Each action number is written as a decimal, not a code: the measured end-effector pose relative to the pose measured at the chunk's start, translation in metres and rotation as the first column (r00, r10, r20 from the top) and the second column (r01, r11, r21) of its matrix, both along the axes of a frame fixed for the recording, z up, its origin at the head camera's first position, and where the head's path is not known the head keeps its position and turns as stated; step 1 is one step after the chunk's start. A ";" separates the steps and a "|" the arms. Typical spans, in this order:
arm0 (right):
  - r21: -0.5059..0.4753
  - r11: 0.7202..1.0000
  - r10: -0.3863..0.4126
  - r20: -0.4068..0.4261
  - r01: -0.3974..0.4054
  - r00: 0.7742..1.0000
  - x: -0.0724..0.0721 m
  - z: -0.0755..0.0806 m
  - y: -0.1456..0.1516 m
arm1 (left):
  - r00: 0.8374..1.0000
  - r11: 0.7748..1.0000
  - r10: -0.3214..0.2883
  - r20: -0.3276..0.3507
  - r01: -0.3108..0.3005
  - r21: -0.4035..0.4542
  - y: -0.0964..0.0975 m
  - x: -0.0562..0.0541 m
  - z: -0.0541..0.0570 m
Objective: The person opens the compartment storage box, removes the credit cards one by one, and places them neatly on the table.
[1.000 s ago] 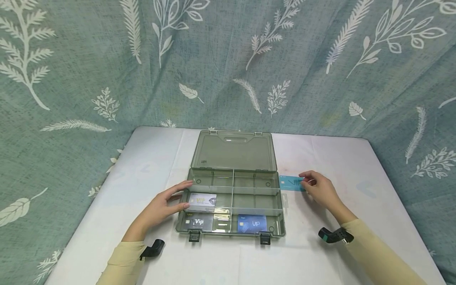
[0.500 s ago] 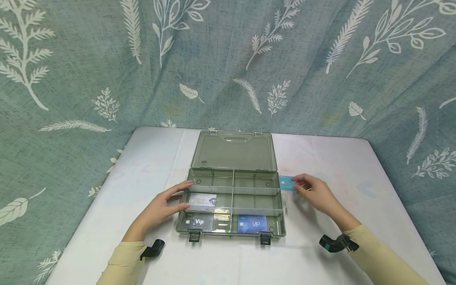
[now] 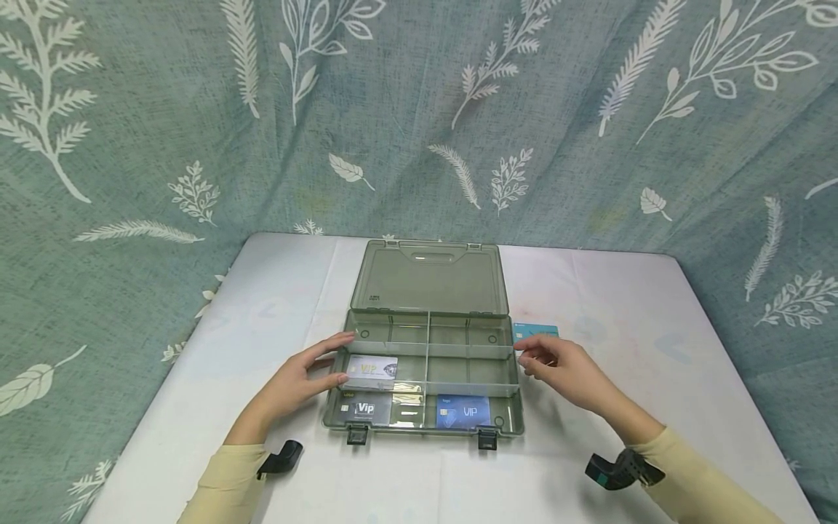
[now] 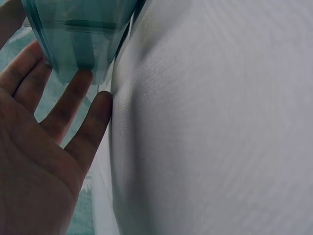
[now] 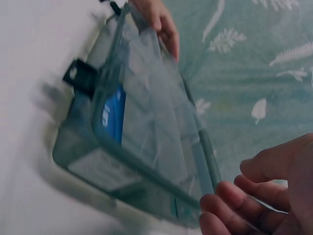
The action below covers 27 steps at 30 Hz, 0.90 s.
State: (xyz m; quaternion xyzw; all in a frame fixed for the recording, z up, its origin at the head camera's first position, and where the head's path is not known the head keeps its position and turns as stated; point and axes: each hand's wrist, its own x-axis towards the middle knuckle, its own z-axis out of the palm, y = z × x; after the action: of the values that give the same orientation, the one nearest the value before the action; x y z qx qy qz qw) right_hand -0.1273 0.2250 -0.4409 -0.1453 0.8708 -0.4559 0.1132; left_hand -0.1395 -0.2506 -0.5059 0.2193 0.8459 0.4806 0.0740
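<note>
A grey-green clear plastic organizer box (image 3: 425, 431) stands on the white-covered table, its lid (image 3: 428, 280) tipped back. Cards lie in its compartments: a white VIP card (image 3: 371, 367) middle left, a dark grey Vip card (image 3: 364, 410) front left, a blue VIP card (image 3: 463, 412) front right. My left hand (image 3: 304, 375) rests with spread fingers against the box's left side. On the table just right of the box lies a teal card (image 3: 537, 330), its near part behind my right hand (image 3: 566, 370). That hand's fingers, loosely bent and holding nothing, are right at the box's right rim.
Two black latches (image 3: 487, 438) hang at the box's front. Thin clear dividers (image 3: 428, 349) split it into several compartments. Green leaf-patterned cloth (image 3: 419, 124) rises behind the table. Black wrist cameras (image 3: 281, 458) are strapped over both sleeves.
My right hand has let go of the teal card, leaving it beside the box, and has moved left and nearer to me, to the box's right rim. My left hand has stayed put.
</note>
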 end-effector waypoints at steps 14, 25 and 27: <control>-0.134 0.981 0.169 0.217 -0.142 0.961 0.017 0.013 -0.018 | 1.000 1.000 0.002 -0.007 -0.002 0.004 0.000 -0.001 -0.001; -0.181 0.957 0.282 0.392 -0.227 0.876 0.026 0.018 -0.027 | 1.000 1.000 0.001 -0.011 -0.001 0.001 -0.001 -0.001 -0.003; -0.173 0.956 0.287 0.399 -0.236 0.871 0.027 0.018 -0.029 | 1.000 1.000 0.001 -0.013 -0.001 0.001 0.000 -0.001 -0.002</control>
State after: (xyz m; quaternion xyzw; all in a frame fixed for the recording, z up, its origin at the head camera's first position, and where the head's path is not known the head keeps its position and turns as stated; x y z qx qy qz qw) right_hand -0.1002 0.1961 -0.4233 -0.1668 0.7697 -0.5076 0.3494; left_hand -0.1402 -0.2508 -0.5081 0.2217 0.8462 0.4798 0.0681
